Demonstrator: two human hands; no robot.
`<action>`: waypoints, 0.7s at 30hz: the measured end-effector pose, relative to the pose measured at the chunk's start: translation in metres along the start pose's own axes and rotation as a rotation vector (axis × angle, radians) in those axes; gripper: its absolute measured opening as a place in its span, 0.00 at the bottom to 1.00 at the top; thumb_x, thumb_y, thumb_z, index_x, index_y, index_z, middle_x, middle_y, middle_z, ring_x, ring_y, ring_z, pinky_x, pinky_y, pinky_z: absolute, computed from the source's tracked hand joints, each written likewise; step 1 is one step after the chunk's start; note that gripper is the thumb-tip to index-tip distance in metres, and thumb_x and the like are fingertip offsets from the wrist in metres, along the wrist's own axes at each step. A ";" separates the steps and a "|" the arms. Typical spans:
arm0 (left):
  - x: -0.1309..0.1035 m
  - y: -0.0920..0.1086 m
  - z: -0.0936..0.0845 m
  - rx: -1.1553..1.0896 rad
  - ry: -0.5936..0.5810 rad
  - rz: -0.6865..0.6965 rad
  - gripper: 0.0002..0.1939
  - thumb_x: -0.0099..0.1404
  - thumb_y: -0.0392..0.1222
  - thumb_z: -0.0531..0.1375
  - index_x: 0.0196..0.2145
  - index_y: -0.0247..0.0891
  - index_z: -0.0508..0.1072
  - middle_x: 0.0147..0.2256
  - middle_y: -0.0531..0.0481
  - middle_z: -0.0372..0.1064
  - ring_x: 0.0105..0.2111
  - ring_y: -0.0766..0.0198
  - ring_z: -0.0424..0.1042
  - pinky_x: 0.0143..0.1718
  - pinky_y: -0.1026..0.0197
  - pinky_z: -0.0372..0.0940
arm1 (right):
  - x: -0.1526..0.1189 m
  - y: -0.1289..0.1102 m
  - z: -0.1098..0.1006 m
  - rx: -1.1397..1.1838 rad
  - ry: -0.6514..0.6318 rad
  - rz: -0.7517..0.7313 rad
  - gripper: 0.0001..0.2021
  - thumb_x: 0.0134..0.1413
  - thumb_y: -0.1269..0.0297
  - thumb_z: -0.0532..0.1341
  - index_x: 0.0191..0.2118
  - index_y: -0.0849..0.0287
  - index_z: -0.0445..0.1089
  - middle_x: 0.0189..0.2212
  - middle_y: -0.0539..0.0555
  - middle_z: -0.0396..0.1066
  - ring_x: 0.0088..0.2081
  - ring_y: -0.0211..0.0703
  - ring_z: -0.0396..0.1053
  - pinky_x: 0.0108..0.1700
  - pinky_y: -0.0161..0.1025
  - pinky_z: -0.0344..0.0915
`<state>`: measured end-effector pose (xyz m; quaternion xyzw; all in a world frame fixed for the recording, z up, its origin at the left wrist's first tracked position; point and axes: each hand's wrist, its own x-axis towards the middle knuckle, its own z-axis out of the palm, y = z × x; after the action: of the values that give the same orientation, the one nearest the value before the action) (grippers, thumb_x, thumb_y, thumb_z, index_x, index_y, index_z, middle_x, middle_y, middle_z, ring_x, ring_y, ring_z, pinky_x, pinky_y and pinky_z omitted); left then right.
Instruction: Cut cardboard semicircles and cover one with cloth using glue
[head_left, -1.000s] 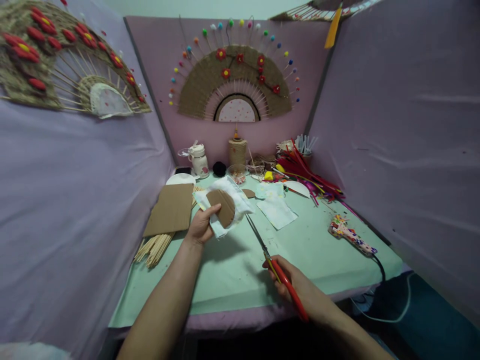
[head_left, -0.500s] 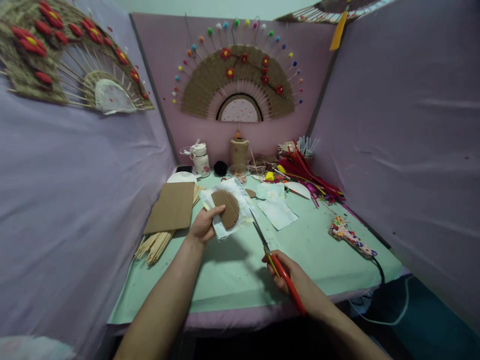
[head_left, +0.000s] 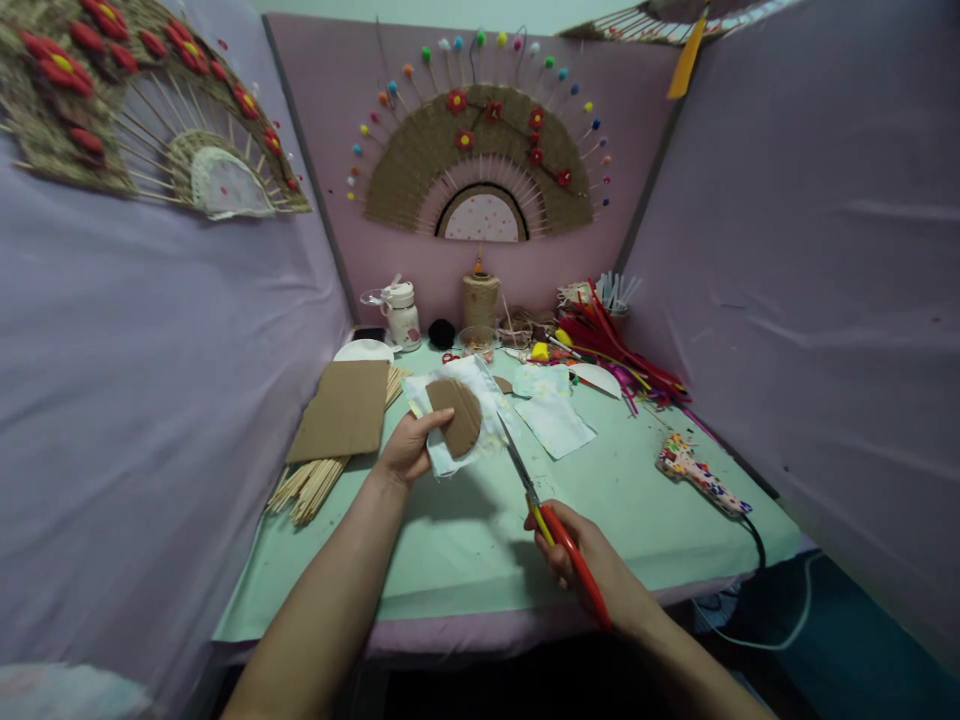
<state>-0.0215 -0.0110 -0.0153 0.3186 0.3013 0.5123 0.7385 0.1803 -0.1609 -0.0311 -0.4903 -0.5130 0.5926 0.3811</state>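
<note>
My left hand [head_left: 411, 445] pinches a brown cardboard piece [head_left: 459, 420] with one rounded side against a pale patterned cloth [head_left: 478, 380], its thumb on top of the cardboard. The cloth extends past the cardboard on all sides and is held up over the table. My right hand [head_left: 574, 550] is wrapped round the red and yellow handles of scissors [head_left: 574, 565]. The blades point up and away, their tips near the right edge of the cloth. More pale cloth pieces [head_left: 559, 425] lie just beyond the scissors.
At the left, a cardboard sheet [head_left: 345, 410] lies on thin wooden sticks [head_left: 311, 490]. A patterned glue gun [head_left: 701, 475] with a black cord lies at the right. Along the back stand a white bottle [head_left: 402, 315], a twine spool [head_left: 480, 300] and red pipe cleaners [head_left: 619, 345].
The camera view has shifted slightly. The scissor blades look closer together than before. My left hand keeps its hold on the cardboard and cloth.
</note>
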 end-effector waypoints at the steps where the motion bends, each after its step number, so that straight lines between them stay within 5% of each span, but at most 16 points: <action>1: 0.000 0.000 0.000 0.007 -0.002 0.001 0.20 0.48 0.31 0.67 0.41 0.33 0.73 0.32 0.46 0.77 0.35 0.53 0.78 0.43 0.48 0.72 | 0.000 -0.001 0.000 0.004 0.007 0.006 0.30 0.37 0.35 0.63 0.35 0.57 0.60 0.23 0.44 0.55 0.22 0.32 0.51 0.22 0.32 0.50; 13: 0.000 -0.001 -0.001 0.028 -0.022 0.020 0.21 0.48 0.32 0.68 0.42 0.33 0.73 0.35 0.44 0.77 0.38 0.52 0.77 0.47 0.48 0.71 | 0.005 0.012 0.002 -0.032 0.107 0.104 0.26 0.40 0.35 0.61 0.30 0.56 0.60 0.16 0.41 0.51 0.16 0.30 0.49 0.19 0.32 0.48; 21: -0.003 0.000 0.002 0.011 -0.022 -0.002 0.20 0.47 0.32 0.68 0.40 0.33 0.73 0.32 0.47 0.77 0.30 0.58 0.77 0.39 0.54 0.73 | 0.005 0.014 0.000 -0.093 0.065 -0.037 0.31 0.41 0.31 0.59 0.36 0.58 0.62 0.21 0.45 0.55 0.21 0.32 0.50 0.22 0.32 0.47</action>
<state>-0.0202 -0.0139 -0.0138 0.3278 0.2963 0.5064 0.7405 0.1803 -0.1588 -0.0459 -0.5171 -0.5363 0.5446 0.3852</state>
